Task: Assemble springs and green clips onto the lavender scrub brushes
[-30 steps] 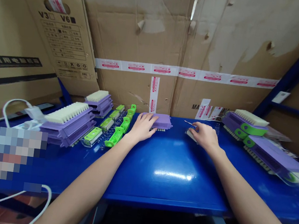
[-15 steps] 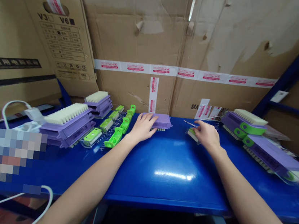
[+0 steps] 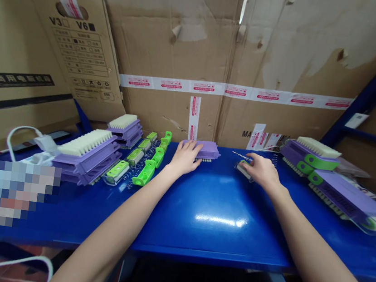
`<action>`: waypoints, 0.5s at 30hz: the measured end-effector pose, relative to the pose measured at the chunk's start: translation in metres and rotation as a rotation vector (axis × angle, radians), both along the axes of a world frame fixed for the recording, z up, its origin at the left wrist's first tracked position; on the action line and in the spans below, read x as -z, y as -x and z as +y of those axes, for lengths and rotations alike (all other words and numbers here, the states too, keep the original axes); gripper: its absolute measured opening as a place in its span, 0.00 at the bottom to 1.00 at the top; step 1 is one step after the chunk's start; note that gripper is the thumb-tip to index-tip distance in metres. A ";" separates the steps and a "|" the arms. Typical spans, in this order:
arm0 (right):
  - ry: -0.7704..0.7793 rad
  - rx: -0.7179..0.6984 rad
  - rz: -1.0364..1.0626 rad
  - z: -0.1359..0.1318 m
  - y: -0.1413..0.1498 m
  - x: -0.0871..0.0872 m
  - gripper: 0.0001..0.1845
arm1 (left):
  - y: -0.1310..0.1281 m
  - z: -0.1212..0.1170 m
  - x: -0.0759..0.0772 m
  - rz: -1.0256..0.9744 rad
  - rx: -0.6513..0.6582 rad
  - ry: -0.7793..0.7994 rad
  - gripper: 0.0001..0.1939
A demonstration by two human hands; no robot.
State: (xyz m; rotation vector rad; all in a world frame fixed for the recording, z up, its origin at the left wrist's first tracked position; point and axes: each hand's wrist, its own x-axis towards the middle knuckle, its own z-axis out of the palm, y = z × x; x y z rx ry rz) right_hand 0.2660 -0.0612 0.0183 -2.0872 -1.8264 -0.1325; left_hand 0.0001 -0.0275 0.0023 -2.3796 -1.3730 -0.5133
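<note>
My left hand point(image 3: 186, 158) lies flat, fingers stretched out, on a purple brush body point(image 3: 207, 150) at the back middle of the blue table point(image 3: 213, 217). My right hand point(image 3: 261, 170) curls over a small green and clear part point(image 3: 242, 169) on the table, fingers closed on it. Thin metal tweezers point(image 3: 241, 156) lie just behind that hand.
Stacks of purple brushes with cream bristles point(image 3: 87, 153) stand at the left, with green handles point(image 3: 151, 164) and clear-green parts point(image 3: 117, 171) beside them. More purple brushes point(image 3: 324, 176) lie at the right. Cardboard boxes point(image 3: 198, 55) wall the back. A white cable point(image 3: 21, 132) runs at the left.
Both hands have stayed on the same things; the view has shifted slightly, and my left hand has slid a little farther onto the purple body.
</note>
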 end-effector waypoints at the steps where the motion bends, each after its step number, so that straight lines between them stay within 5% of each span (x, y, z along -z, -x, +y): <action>1: 0.005 -0.001 0.000 0.000 0.000 0.000 0.24 | 0.000 0.001 0.000 0.006 0.000 0.004 0.28; 9: -0.079 0.041 -0.016 -0.002 -0.001 -0.002 0.20 | -0.004 0.009 -0.004 0.007 0.016 0.030 0.28; 15: -0.005 -0.042 0.041 -0.002 -0.003 -0.005 0.27 | -0.005 0.010 -0.002 -0.010 0.013 0.026 0.28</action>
